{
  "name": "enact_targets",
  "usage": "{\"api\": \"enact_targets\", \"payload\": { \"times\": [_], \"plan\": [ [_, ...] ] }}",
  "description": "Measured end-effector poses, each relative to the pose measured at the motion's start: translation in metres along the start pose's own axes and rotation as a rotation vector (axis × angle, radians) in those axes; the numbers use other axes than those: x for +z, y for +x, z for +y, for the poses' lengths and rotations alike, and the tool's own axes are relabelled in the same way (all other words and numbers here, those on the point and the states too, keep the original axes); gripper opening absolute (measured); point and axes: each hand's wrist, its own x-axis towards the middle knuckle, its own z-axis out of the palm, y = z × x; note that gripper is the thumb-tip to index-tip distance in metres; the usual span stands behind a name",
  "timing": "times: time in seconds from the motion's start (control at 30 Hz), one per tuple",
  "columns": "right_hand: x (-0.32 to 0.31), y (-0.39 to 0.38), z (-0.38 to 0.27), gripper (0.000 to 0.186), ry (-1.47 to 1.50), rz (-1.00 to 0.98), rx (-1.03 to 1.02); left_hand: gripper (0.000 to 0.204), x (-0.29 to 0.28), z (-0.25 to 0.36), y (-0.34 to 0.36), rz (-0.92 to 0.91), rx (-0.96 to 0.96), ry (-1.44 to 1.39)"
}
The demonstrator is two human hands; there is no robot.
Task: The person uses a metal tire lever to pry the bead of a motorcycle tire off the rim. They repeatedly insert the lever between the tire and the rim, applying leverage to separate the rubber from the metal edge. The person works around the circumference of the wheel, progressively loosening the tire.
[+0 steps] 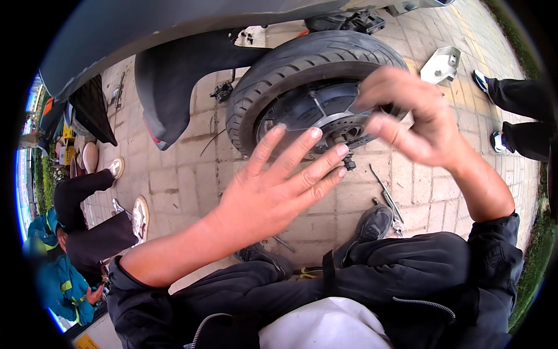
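In front of me is a wheel with a black tyre (pixel 261 72) and a dark hub (pixel 302 107). A perforated brake disc (pixel 343 123) surrounds its axle. My left hand (pixel 276 183) is stretched out flat in front of the wheel's lower side, fingers spread and holding nothing. Its fingertips overlap the view of the hub; whether they touch cannot be told. Beside the axle, at the wheel's right, my right hand (pixel 415 119) is slightly blurred, with bent fingers and the thumb apart from them. Nothing shows between them. A small dark fitting (pixel 349 163) sits just below the axle.
A dark mudguard (pixel 165 87) and grey bodywork (pixel 174 26) overhang from the upper left. Thin metal tools (pixel 386 192) lie on the paving by my shoe (pixel 372 224). A pale cover (pixel 440 65) lies at the upper right. People stand at right and sit at left.
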Motion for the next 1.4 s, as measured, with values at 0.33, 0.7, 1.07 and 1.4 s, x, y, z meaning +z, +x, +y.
{"api": "enact_targets", "payload": {
  "times": [0.33, 0.7, 1.07, 1.4],
  "plan": [
    [0.022, -0.026, -0.018, 0.027, 0.38, -0.311, 0.206, 0.031, 0.002, 0.009, 0.015, 0.048, 0.118, -0.027],
    [0.028, -0.024, -0.023, 0.027, 0.608, -0.337, 0.384, 0.029, -0.004, 0.008, 0.021, -0.004, 0.132, -0.075],
    [0.031, -0.025, -0.013, 0.025, 0.912, -0.389, 0.669, 0.048, 0.001, 0.009, 0.024, -0.036, 0.113, -0.109],
    [0.031, -0.022, -0.016, 0.035, 0.886, -0.361, 0.702, 0.049, 0.001, 0.008, 0.026, -0.03, 0.113, -0.158]
  ]
}}
